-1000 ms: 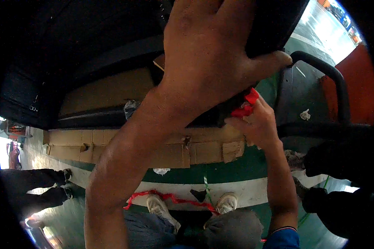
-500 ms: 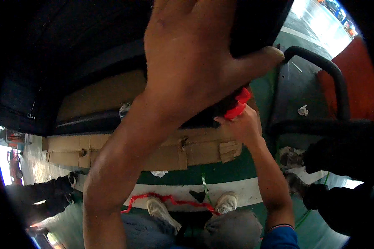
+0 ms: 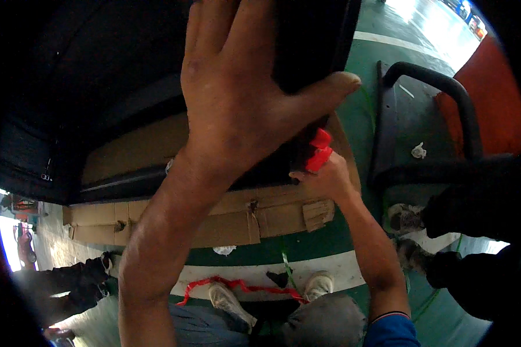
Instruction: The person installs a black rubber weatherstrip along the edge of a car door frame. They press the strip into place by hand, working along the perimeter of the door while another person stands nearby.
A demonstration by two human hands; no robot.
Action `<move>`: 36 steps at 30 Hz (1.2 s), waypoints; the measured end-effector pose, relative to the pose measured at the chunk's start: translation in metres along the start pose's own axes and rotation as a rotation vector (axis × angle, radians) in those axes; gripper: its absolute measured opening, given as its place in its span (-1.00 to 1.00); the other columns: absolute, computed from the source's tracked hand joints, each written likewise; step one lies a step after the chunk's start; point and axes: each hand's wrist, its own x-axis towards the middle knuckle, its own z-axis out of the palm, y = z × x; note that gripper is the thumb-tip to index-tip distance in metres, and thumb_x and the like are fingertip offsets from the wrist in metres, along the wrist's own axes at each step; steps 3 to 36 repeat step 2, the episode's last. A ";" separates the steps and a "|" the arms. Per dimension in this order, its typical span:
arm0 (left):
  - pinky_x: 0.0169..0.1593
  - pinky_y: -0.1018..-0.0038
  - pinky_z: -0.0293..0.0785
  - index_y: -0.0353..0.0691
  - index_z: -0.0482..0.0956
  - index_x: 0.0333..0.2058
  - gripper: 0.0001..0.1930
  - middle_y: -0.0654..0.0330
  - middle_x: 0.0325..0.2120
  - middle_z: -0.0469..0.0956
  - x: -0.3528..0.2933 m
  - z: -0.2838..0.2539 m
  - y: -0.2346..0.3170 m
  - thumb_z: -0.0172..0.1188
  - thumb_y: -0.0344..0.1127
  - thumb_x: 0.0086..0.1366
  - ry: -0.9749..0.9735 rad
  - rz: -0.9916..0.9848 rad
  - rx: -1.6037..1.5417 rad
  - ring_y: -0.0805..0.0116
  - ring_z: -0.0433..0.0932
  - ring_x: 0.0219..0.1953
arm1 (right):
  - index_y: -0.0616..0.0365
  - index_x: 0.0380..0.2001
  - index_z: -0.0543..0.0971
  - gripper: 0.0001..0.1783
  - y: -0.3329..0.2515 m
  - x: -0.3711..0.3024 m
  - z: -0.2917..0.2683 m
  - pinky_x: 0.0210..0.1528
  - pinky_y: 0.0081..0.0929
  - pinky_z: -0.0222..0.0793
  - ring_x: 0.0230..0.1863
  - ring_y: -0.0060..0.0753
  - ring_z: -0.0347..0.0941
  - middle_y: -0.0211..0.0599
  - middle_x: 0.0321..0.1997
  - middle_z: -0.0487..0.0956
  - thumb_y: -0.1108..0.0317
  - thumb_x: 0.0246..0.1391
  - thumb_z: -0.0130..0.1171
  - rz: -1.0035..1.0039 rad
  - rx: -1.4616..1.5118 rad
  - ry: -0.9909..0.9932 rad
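Observation:
My left hand (image 3: 231, 107) is raised high in front, its fingers stretched out and its thumb spread to the right. It lies over the dark side of a large black upholstered piece (image 3: 127, 52); contact is partly hidden by the hand itself. Lower and to the right, my right hand (image 3: 329, 179) is closed around a bright red crumpled strip (image 3: 319, 151) at the lower right corner of the black piece. The fingertips there are partly hidden. A flattened brown cardboard sheet (image 3: 214, 225) lies under the black piece.
A black tubular frame (image 3: 466, 110) stands at the right beside an orange panel (image 3: 498, 98). A long red strip (image 3: 237, 283) lies on the floor by my shoes. Another person's dark-clothed legs (image 3: 469, 277) are at the right, and further legs (image 3: 69, 283) at the left.
My left hand has shifted left and slightly down in the view. The right hand with the red strip sits a little lower and further left. The background has shifted slightly too.

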 end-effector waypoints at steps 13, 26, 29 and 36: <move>0.07 0.33 0.45 -0.25 0.35 0.08 -0.22 0.09 -0.15 0.52 0.004 -0.015 0.021 0.55 -0.08 -0.06 -0.100 -0.105 0.171 0.15 0.49 -0.02 | 0.03 0.00 0.49 -0.28 -0.005 0.002 -0.009 -0.03 -0.24 0.48 -0.08 -0.09 0.54 -0.23 -0.06 0.58 0.14 -0.30 0.53 0.090 0.085 -0.003; 0.07 0.33 0.45 -0.25 0.35 0.08 -0.22 0.09 -0.15 0.52 0.004 -0.015 0.021 0.55 -0.08 -0.06 -0.100 -0.105 0.171 0.15 0.49 -0.02 | 0.03 0.00 0.49 -0.28 -0.005 0.002 -0.009 -0.03 -0.24 0.48 -0.08 -0.09 0.54 -0.23 -0.06 0.58 0.14 -0.30 0.53 0.090 0.085 -0.003; 0.07 0.33 0.45 -0.25 0.35 0.08 -0.22 0.09 -0.15 0.52 0.004 -0.015 0.021 0.55 -0.08 -0.06 -0.100 -0.105 0.171 0.15 0.49 -0.02 | 0.03 0.00 0.49 -0.28 -0.005 0.002 -0.009 -0.03 -0.24 0.48 -0.08 -0.09 0.54 -0.23 -0.06 0.58 0.14 -0.30 0.53 0.090 0.085 -0.003; 0.07 0.33 0.45 -0.25 0.35 0.08 -0.22 0.09 -0.15 0.52 0.004 -0.015 0.021 0.55 -0.08 -0.06 -0.100 -0.105 0.171 0.15 0.49 -0.02 | 0.03 0.00 0.49 -0.28 -0.005 0.002 -0.009 -0.03 -0.24 0.48 -0.08 -0.09 0.54 -0.23 -0.06 0.58 0.14 -0.30 0.53 0.090 0.085 -0.003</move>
